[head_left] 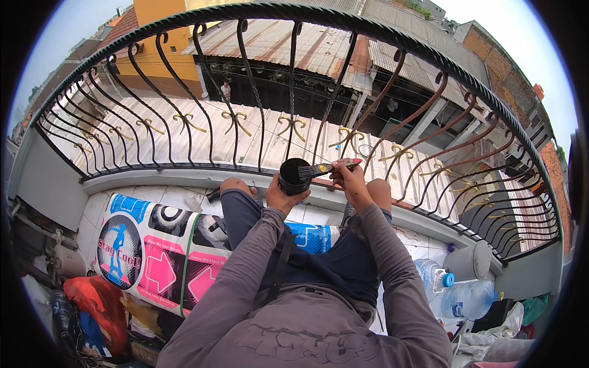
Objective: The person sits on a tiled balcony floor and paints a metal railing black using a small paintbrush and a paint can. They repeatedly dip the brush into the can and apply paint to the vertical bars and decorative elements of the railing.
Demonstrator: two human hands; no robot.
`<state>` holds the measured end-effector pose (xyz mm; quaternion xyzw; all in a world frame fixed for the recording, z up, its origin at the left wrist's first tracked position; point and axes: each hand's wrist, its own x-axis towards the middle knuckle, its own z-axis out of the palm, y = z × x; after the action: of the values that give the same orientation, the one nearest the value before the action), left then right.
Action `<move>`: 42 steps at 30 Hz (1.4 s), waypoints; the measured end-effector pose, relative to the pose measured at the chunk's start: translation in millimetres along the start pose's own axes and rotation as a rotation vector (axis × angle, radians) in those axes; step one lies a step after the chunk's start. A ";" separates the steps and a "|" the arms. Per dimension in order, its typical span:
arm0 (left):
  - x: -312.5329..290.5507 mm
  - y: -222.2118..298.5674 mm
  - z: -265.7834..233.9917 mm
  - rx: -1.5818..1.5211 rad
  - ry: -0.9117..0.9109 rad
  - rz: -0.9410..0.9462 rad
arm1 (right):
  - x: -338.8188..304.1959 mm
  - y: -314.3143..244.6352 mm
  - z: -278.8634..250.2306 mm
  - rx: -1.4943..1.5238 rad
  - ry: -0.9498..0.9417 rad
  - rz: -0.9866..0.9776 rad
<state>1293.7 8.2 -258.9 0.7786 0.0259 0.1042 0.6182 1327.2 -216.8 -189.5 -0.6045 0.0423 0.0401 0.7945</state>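
Note:
My left hand (283, 197) is wrapped round a dark, round paint can (293, 184), held up in front of my knees with its mouth toward me. The inside of the can looks black. In my right hand (351, 182) is a paintbrush (325, 168) with a red-tipped handle. Its dark bristles point left, over the rim of the can. Just beyond both hands stands the curved metal railing (292, 86), with twisted bars and gold-coloured ornaments. Some bars on the right look reddish brown, while those in the middle and on the left look black.
A large printed roll or mat (165, 251) in pink, blue and black lies beside and behind my legs. To the right are plastic water bottles (469, 299) and a grey bucket (469, 260). A red plastic bag (98, 306) sits among clutter at the lower left. Rooftops (282, 46) spread beyond the railing.

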 end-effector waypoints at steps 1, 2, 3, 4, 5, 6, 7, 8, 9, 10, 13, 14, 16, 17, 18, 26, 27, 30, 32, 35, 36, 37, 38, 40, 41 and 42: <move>1.2 0.5 2.1 0.033 -0.013 -0.016 | 0.1 3.2 -1.5 0.052 -0.016 0.023; 1.8 0.9 4.3 0.018 -0.043 -0.017 | 0.0 4.3 -5.8 0.014 0.018 0.029; 2.5 1.8 6.5 0.008 -0.061 -0.023 | -1.1 6.0 -9.7 0.053 0.035 0.023; 3.6 3.4 8.7 0.033 -0.085 -0.018 | -1.2 5.9 -14.5 0.088 0.010 0.003; 4.6 5.5 10.2 0.068 -0.104 -0.018 | -1.1 5.8 -18.7 0.105 0.057 0.018; 6.4 8.3 10.6 0.125 -0.127 -0.045 | -0.1 5.1 -22.5 0.123 0.030 -0.036; 9.1 11.4 10.8 0.116 -0.121 0.017 | 3.0 4.2 -24.9 0.080 0.036 -0.063; 13.4 14.9 11.1 0.128 -0.117 0.056 | 6.9 3.0 -26.9 0.112 0.026 -0.070; 19.5 18.5 11.0 0.152 -0.104 0.097 | 13.5 0.9 -27.9 0.149 0.000 -0.093; 27.0 21.8 11.3 0.128 -0.120 0.096 | 21.2 -1.0 -27.9 0.124 0.022 -0.098; 59.0 29.2 16.8 0.065 -0.138 0.157 | 49.4 -10.7 -27.9 0.118 0.037 -0.133; 71.9 30.2 19.3 0.049 -0.165 0.158 | 60.6 -15.1 -27.4 0.162 0.040 -0.139; 99.5 30.1 26.2 0.084 -0.199 0.171 | 79.5 -23.6 -28.0 0.184 0.040 -0.158; 111.9 29.5 30.0 0.114 -0.215 0.164 | 86.2 -26.7 -28.7 0.193 0.024 -0.185; 121.5 27.8 33.8 0.078 -0.248 0.186 | 90.7 -27.7 -29.7 0.204 0.024 -0.206; 122.4 8.8 48.6 0.147 -0.343 0.146 | 91.2 6.7 -48.9 0.325 0.211 -0.082; 118.3 6.7 48.5 0.136 -0.345 0.100 | 90.3 10.8 -51.6 0.370 0.235 -0.066; 111.2 1.8 47.3 0.217 -0.320 0.087 | 86.2 13.0 -62.3 0.363 0.279 -0.091; 108.7 1.1 48.6 0.155 -0.315 0.098 | 79.9 9.1 -68.4 0.333 0.297 -0.091; 116.0 1.8 51.8 0.128 -0.292 0.148 | 76.7 3.5 -73.1 0.334 0.276 -0.117; 119.5 2.5 54.5 0.137 -0.279 0.169 | 77.1 2.5 -73.4 0.301 0.265 -0.120; 122.4 3.2 57.1 0.163 -0.258 0.200 | 78.7 2.3 -72.6 0.269 0.257 -0.122; 124.5 4.3 60.4 0.136 -0.267 0.165 | 80.9 2.1 -71.4 0.251 0.243 -0.144; 126.9 6.2 67.2 0.118 -0.273 0.174 | 86.2 1.9 -67.2 0.226 0.273 -0.119; 128.1 7.2 69.8 0.130 -0.265 0.178 | 89.7 0.9 -64.6 0.224 0.279 -0.117; 128.0 8.5 71.8 0.154 -0.235 0.217 | 93.5 -1.5 -62.4 0.184 0.268 -0.113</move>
<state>1431.9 -40.9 -249.3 0.8288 -0.1226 0.0764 0.5405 1419.0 -276.1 -215.4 -0.5305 0.1173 -0.0899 0.8347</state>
